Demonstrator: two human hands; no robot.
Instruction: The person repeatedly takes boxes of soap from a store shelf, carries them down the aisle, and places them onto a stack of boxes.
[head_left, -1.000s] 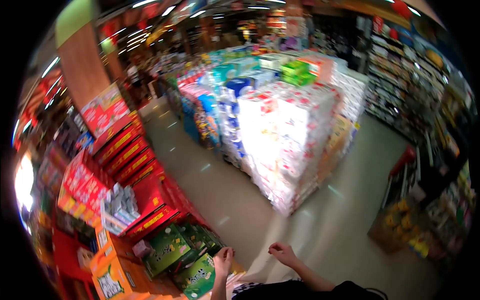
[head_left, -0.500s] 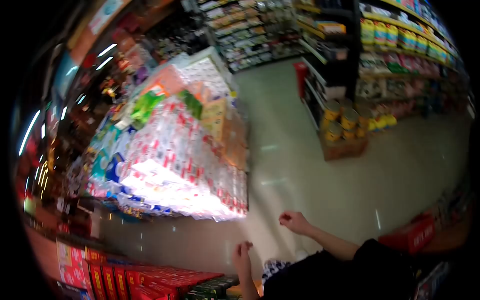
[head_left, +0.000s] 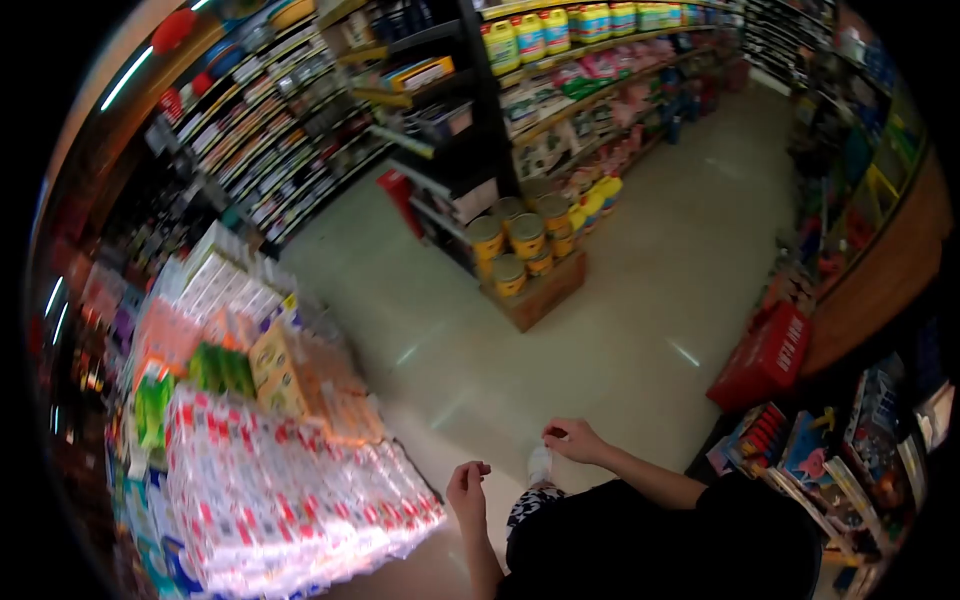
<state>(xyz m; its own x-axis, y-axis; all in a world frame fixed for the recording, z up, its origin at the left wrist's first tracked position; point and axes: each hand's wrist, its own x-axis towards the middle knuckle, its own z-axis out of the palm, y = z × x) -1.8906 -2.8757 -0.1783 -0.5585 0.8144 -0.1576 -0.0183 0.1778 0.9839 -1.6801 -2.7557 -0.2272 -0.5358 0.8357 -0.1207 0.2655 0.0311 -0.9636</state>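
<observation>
My left hand hovers low in the middle of the view, fingers curled in and nothing visible in them. Closest to it is a large pile of plastic-wrapped packs in white and red, a short way to its left and apart from it. Slightly higher and to the right is my right hand, its fingers loosely bent into a closed curl, also with nothing seen in it. Under it shows a white shoe on the floor.
Yellow tins stand on a low wooden base ahead. Shelves with yellow bottles run behind. At right are a red box and a rack of books. A pale shiny floor runs between.
The view has swung to the right: the wrapped packs and tins have shifted left, and the book rack has come into sight. Both hands stay low in front, still curled.
</observation>
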